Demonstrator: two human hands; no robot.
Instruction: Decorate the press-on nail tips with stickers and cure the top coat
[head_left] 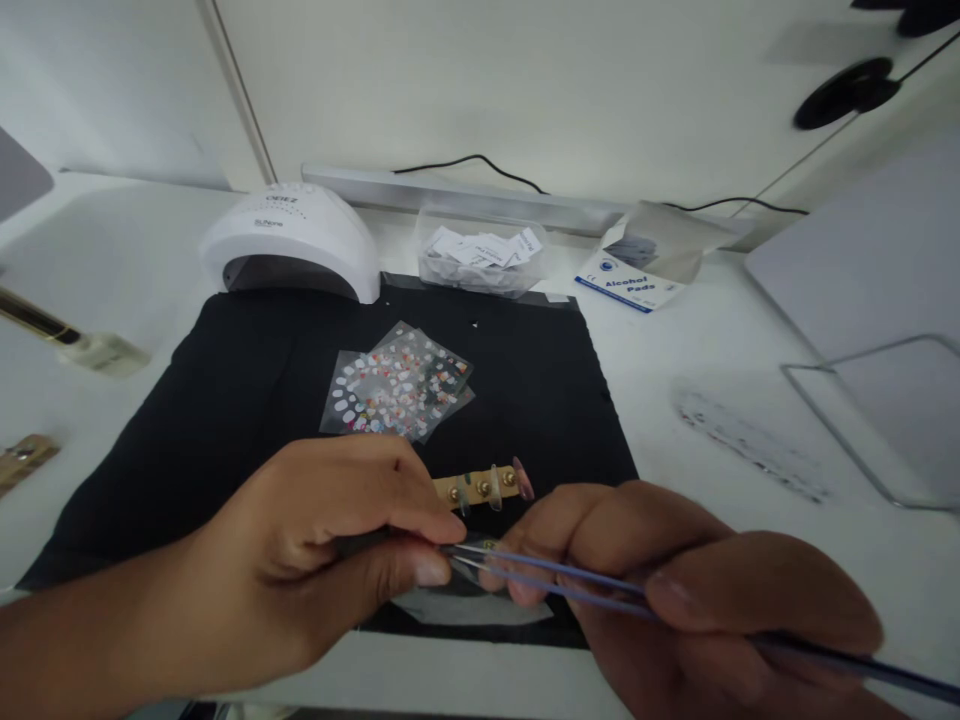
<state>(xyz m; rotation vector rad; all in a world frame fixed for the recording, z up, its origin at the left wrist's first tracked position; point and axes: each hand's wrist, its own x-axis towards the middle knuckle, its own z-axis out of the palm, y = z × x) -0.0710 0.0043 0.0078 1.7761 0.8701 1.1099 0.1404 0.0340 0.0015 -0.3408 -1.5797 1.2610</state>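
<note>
My right hand [697,580] grips a pair of bluish tweezers [570,572], their slim tips a little apart and pointing left. Those tips reach the thumb and forefinger of my left hand [337,540], which is closed in a pinch; a dark bit shows there, too small to name. Just beyond both hands lies a wooden strip [480,488] with brass-coloured knobs and several false nail tips, one of them reddish [523,478]. Under my hands a clear film or sheet [472,606] lies on the black mat [525,370], partly hidden.
Overlapping nail sticker sheets [401,385] lie on the mat. Behind stand a white nail lamp [292,235], a clear box of packets [480,262] and an alcohol pads box [637,270]. At left is a polish bottle [105,353]; at right, a wire stand [832,430].
</note>
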